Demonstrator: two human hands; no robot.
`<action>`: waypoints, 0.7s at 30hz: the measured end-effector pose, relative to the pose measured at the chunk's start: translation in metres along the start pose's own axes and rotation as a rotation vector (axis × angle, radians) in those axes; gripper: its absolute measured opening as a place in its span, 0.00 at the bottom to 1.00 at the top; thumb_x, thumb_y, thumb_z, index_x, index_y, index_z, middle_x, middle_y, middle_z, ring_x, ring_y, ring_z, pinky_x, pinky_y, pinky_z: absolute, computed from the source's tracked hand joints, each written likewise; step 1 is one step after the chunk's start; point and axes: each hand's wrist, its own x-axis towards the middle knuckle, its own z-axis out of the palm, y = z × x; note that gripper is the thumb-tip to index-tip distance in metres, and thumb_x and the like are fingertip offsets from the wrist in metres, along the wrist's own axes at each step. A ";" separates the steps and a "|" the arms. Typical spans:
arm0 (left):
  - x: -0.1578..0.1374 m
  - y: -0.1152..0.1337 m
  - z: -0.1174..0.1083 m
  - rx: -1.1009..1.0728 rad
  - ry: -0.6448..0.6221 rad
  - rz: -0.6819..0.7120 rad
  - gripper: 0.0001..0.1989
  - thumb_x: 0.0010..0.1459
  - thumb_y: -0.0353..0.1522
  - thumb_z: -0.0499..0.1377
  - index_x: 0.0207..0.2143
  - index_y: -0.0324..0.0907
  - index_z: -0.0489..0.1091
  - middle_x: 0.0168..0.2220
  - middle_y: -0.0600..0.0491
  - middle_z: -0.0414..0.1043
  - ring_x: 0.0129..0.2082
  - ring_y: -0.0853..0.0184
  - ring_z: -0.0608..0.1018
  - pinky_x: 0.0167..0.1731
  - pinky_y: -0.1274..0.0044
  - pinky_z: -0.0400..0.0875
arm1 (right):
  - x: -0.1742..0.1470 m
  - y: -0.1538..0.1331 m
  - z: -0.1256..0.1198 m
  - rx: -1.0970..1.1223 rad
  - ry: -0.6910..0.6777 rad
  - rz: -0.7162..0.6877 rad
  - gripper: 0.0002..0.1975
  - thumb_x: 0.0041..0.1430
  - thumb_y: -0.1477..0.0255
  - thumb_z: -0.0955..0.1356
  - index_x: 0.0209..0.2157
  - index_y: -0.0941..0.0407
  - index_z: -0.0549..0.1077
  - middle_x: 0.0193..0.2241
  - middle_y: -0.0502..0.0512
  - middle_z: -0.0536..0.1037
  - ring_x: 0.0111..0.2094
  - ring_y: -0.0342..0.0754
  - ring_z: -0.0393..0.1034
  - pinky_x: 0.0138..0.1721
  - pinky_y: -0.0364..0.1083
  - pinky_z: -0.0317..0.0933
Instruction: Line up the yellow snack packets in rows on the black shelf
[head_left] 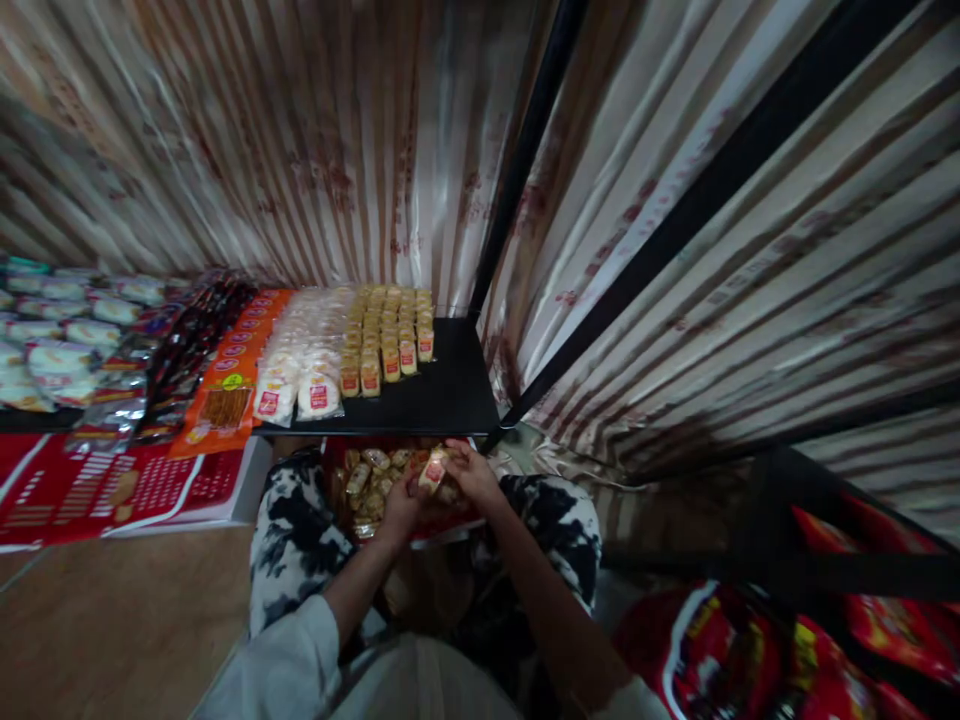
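Observation:
Between my two hands is a small yellow snack packet [433, 470] with a red label, held over an open red box [442, 536]. My left hand [403, 508] grips its left side, and my right hand [474, 474] has its fingers closed on the upper right. Many similar gold-wrapped packets [366, 490] lie loose in the box between my knees. On the black shelf [457, 385] just beyond, rows of the same yellow packets [390, 335] stand upright in lines.
Left of the rows lie white packets [300, 350], an orange snack bag [232, 370], dark packets [199, 335] and white-wrapped packs [71, 320]. A red printed box [150, 485] stands below the shelf. Black frame bars [600, 330] cross before the curtain [337, 130]. Red bags [720, 650] sit lower right.

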 end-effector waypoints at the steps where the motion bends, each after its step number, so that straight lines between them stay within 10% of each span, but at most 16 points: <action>1: -0.001 0.004 -0.003 -0.039 0.012 0.002 0.17 0.49 0.31 0.59 0.43 0.39 0.69 0.40 0.48 0.76 0.39 0.63 0.77 0.41 0.72 0.71 | 0.000 -0.003 0.003 0.042 0.021 -0.009 0.19 0.44 0.70 0.69 0.42 0.57 0.70 0.34 0.52 0.77 0.34 0.44 0.73 0.38 0.45 0.67; 21: 0.045 0.068 0.002 -0.070 0.172 0.145 0.20 0.54 0.27 0.52 0.51 0.37 0.62 0.49 0.44 0.69 0.37 0.70 0.76 0.41 0.77 0.71 | 0.046 -0.061 0.012 0.043 0.133 -0.289 0.17 0.50 0.71 0.65 0.44 0.55 0.67 0.35 0.54 0.77 0.36 0.46 0.74 0.41 0.47 0.68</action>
